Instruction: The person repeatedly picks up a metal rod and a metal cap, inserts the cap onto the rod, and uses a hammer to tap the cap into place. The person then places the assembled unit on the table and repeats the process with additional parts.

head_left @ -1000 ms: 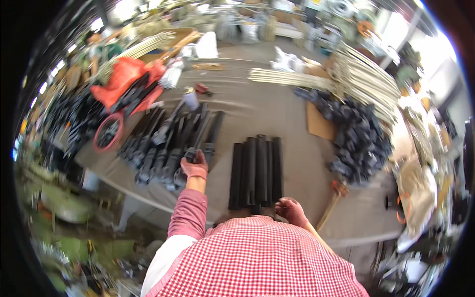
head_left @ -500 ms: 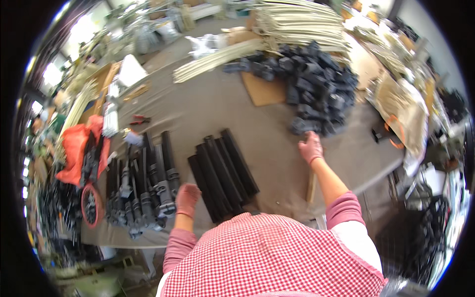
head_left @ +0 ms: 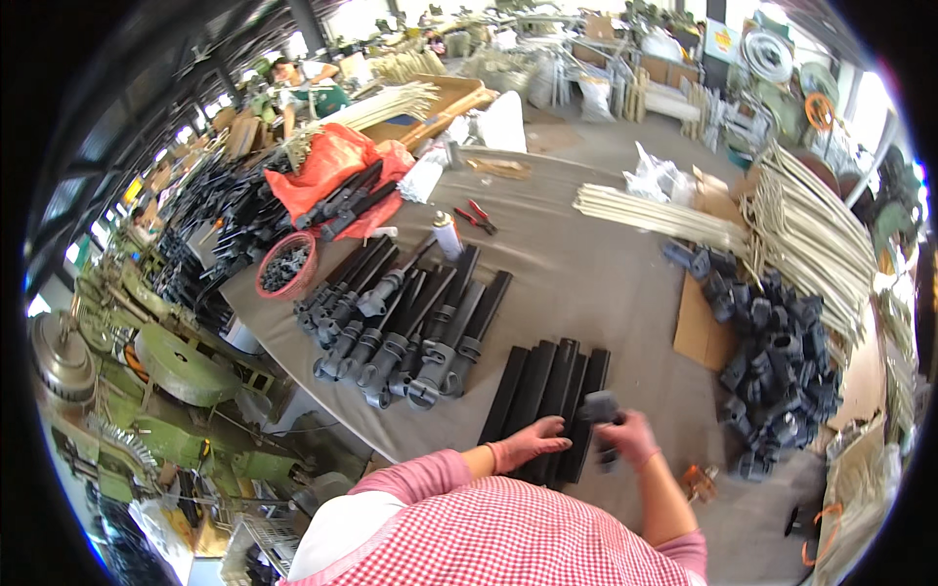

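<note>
One fitting sits clamped in right hand; left hand points rightward, fingers apart.

- The pink-gloved left hand is held just beyond the upper edge of the red-and-white checked cloth apron, its fingers loosely extended rightward.
- The left forearm is angled inward beyond the apron's upper left edge, mostly covered by a dusty-pink sleeve.
- The pink-gloved right hand is placed beyond the apron's upper right edge, its fingers curled in a grip.
- The right forearm is bared beside the apron.
</note>
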A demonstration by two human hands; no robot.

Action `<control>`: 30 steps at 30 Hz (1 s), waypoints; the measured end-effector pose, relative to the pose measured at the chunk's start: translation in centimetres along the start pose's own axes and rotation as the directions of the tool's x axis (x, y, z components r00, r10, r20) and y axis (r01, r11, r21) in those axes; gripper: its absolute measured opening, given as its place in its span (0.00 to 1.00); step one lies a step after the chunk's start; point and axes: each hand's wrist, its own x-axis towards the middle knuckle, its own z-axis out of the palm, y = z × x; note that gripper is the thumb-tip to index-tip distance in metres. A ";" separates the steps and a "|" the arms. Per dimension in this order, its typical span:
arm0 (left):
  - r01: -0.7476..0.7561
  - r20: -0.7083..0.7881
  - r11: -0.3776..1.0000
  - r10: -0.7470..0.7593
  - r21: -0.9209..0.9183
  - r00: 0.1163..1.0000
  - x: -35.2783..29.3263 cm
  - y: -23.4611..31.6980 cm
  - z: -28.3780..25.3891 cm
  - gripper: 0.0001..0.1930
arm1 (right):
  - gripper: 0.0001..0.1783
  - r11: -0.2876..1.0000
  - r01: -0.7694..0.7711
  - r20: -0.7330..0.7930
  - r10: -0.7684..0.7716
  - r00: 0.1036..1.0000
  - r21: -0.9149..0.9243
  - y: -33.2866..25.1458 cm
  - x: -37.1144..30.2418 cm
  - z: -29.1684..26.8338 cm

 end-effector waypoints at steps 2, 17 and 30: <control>0.086 0.126 0.944 -0.048 -0.319 0.991 0.8 -0.6 0.4 0.26 | 0.16 0.922 0.114 0.026 -0.133 0.991 0.369 -0.5 0.7 6.9; 0.242 0.135 0.778 -0.202 -0.580 0.970 -11.8 0.8 -6.3 0.19 | 0.64 0.680 -0.286 -0.336 0.061 0.940 -0.675 6.5 -4.9 13.8; 0.416 0.323 0.799 -0.293 -0.435 0.900 -9.3 -3.2 -7.9 0.20 | 0.15 0.737 0.322 -0.683 0.251 0.686 0.594 6.3 -12.0 6.0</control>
